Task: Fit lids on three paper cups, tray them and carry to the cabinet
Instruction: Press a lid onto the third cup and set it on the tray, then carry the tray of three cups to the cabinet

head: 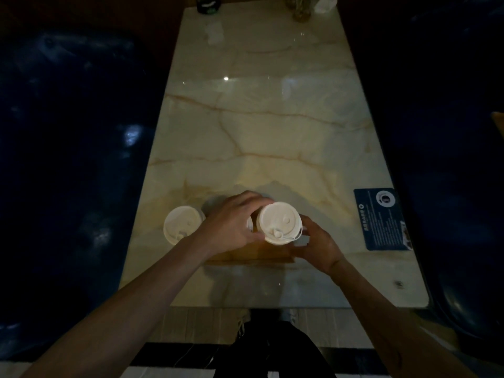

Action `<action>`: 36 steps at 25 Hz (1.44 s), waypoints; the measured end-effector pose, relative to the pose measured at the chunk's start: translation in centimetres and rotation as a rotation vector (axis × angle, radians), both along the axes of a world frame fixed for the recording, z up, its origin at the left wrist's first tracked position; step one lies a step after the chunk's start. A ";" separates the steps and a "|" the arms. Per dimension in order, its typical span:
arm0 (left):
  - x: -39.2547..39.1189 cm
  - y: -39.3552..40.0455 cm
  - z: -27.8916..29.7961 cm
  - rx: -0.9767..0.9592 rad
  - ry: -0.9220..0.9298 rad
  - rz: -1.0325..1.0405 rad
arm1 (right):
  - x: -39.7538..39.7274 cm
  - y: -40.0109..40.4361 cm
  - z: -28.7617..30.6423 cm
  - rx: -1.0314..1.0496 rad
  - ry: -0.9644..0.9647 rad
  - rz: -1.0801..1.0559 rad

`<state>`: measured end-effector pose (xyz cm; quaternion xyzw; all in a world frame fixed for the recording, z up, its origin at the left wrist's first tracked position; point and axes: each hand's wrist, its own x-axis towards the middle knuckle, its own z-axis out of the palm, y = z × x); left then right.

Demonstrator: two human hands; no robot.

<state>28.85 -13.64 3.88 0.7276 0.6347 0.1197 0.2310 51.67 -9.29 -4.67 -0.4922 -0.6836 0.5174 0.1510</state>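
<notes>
A paper cup with a white lid [279,222] is held above a brown cardboard tray [253,255] near the table's front edge. My left hand [231,223] wraps the cup's left side, and my right hand [313,244] grips its lower right side. A second lidded cup [183,224] stands at the left, just beside the tray. Behind my left hand a sliver of another white lid [249,224] shows; the rest of that cup is hidden.
The marble table [259,118] stretches away from me. A blue printed card [380,219] lies at the right edge. Dark bottles and a jar [301,9] stand at the far end. Dark blue seats [68,159] flank both sides.
</notes>
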 end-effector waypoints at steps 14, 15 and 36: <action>-4.1 -13.5 1.0 -0.155 -0.324 0.237 | 3.3 -2.1 1.9 -0.047 -0.693 0.305; -4.8 -14.2 0.3 -0.225 -0.335 0.236 | 3.3 -2.5 1.9 -0.060 -0.703 0.302; -12.3 -12.3 -12.1 -0.294 -0.167 0.762 | -3.5 -4.7 -1.2 -0.067 -0.493 -0.175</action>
